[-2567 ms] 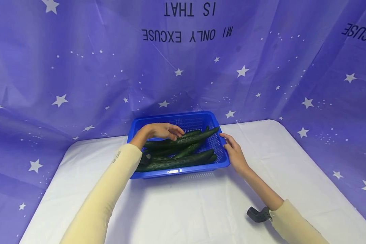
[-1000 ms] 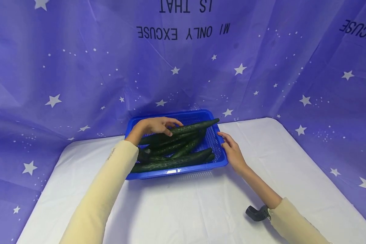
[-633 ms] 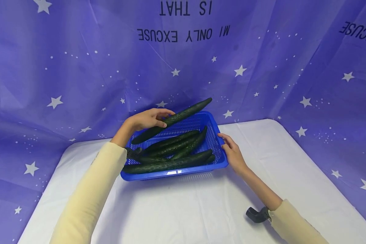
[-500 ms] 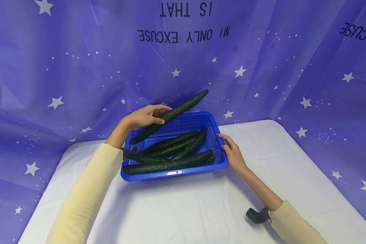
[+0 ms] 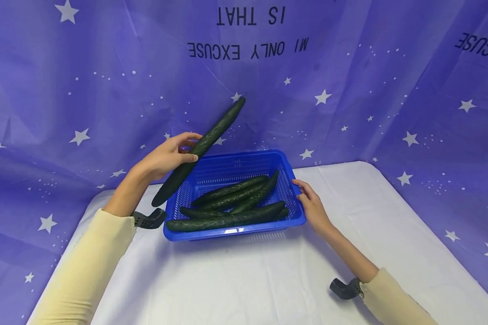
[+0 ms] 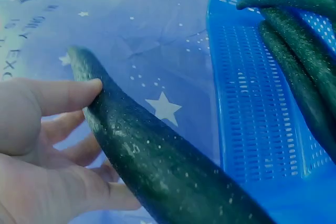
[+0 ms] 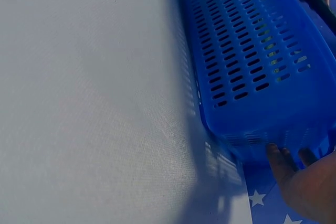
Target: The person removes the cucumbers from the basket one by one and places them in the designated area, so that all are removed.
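Observation:
My left hand grips a long dark green cucumber near its middle, thumb on the near side. The cucumber slants above the left end of a blue plastic basket, its upper end pointing to the back right. In the left wrist view the thumb presses the cucumber's bumpy skin with the other fingers behind it. My right hand holds the basket's right rim; its fingers lie against the outer end wall in the right wrist view. Several more cucumbers lie in the basket.
The basket stands toward the back of a white-covered table. A purple curtain with white stars and black lettering hangs behind and at the sides. A dark curved wrist mount sticks out from the left sleeve, another mount from the right.
My left hand has lifted the cucumber out of the basket and moved it left, its far end tipping upward. The right hand stays at the basket's right rim.

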The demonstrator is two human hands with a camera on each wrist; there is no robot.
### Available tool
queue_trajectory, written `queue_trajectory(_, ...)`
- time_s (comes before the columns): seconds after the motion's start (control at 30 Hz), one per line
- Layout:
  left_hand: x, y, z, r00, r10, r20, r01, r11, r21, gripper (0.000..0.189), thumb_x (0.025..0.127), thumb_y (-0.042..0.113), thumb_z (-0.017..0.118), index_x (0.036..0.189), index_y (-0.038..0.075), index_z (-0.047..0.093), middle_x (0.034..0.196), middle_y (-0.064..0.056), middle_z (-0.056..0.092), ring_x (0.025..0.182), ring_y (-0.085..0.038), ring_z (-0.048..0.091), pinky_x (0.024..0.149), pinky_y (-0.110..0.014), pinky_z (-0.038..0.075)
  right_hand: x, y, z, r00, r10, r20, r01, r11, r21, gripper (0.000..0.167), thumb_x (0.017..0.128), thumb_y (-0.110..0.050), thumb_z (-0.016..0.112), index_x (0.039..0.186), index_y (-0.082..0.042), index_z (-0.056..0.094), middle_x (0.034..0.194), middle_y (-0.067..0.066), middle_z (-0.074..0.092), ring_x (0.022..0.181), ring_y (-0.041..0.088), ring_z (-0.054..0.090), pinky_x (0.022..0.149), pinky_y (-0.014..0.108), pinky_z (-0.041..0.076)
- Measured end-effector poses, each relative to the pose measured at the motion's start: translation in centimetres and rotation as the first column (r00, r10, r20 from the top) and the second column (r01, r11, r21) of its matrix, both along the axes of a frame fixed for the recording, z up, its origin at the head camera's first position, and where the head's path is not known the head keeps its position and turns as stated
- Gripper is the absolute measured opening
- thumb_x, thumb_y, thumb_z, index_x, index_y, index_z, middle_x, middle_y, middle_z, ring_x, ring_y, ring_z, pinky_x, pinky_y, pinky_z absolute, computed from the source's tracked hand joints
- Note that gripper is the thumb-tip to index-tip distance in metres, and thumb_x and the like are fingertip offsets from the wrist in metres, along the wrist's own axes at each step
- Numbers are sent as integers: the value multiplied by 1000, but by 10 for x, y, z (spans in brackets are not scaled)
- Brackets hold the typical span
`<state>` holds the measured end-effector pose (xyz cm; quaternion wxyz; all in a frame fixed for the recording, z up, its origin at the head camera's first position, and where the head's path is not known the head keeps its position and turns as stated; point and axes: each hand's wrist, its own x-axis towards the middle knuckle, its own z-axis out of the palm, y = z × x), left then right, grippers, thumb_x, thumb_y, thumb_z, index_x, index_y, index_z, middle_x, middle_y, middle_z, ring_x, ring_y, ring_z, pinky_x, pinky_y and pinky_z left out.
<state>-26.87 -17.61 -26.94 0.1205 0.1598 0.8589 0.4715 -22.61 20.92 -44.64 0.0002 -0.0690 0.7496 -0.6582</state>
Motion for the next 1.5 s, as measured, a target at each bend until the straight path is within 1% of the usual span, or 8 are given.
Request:
queue_trajectory(0.13, 21, -14, -1, 999, 49, 5, -50, 999, 8, 59, 100, 3, 57, 154, 7, 33, 146, -23, 37, 133, -40, 38, 103, -56, 39, -1, -1, -1, 1000, 13, 1, -13, 1000, 3, 48, 104, -5, 35, 151, -9, 40, 145, 21, 44, 126, 34, 46, 100, 32, 42)
queue_trajectory(0.3, 43, -34, -9, 995, 95, 19, -95, 995, 22, 62, 99, 3, 58, 154, 6, 30, 143, -24, 36, 129, -40, 39, 96, -51, 43, -1, -1, -1, 1000, 15, 0, -15, 1000, 12, 49, 103, -4, 35, 152, -9, 40, 149, 20, 41, 130, 33, 43, 108, 45, 35)
queue_trajectory(0.47, 59, -54, -21, 990, 136, 40, -137, 990, 30, 63, 100, 6, 57, 155, 6, 27, 143, -25, 33, 126, -40, 38, 81, -41, 48, 1, -1, 1, 1000, 3, -9, -3, 1000, 30, 49, 103, -4, 35, 152, -8, 40, 146, 21, 43, 128, 33, 45, 104, 39, 39)
queue_trajectory(0.67, 69, -76, -38, 979, 180, 96, -186, 981, 57, 66, 101, 8, 56, 157, 4, 19, 146, -28, 27, 125, -40, 39, 81, -45, 47, 3, 0, 4, 1000, 1, -8, -1, 1000, 29, 49, 103, -4, 34, 152, -8, 39, 144, 22, 44, 126, 33, 45, 97, 28, 42)
queue_trajectory(0.87, 78, -95, -62, 967, 221, 127, -234, 967, 99, 67, 101, 7, 56, 155, 1, 17, 145, -30, 27, 98, -20, 58, 77, -42, 49, 1, 1, 3, 1000, 11, -10, -10, 999, 38, 49, 103, -4, 34, 152, -8, 39, 146, 22, 43, 127, 35, 46, 99, 33, 42)
queue_trajectory(1.03, 85, -112, -82, 950, 268, 158, -287, 952, 109, 68, 101, 10, 56, 154, -1, 15, 142, -29, 27, 92, -16, 57, 74, -41, 47, 0, 0, 3, 1000, 9, -17, -9, 999, 35, 49, 103, -3, 34, 152, -8, 39, 144, 24, 44, 125, 35, 47, 94, 27, 45)
queue_trajectory(1.3, 98, -127, -115, 924, 309, 226, -340, 933, 113, 70, 101, 9, 55, 153, -5, 11, 138, -32, 26, 89, -19, 59, 73, -42, 49, 0, -1, 1, 1000, 2, -9, -2, 1000, 20, 49, 103, -3, 34, 152, -6, 39, 151, 22, 38, 131, 35, 42, 108, 49, 34)
queue_trajectory(1.5, 107, -134, -132, 905, 328, 271, -361, 929, 81, 70, 102, 10, 54, 153, -6, 8, 137, -32, 23, 90, -20, 57, 71, -42, 50, 0, -1, 0, 1000, 6, -6, -6, 1000, 21, 48, 104, -5, 34, 152, -7, 39, 152, 21, 38, 131, 34, 42, 108, 50, 34)
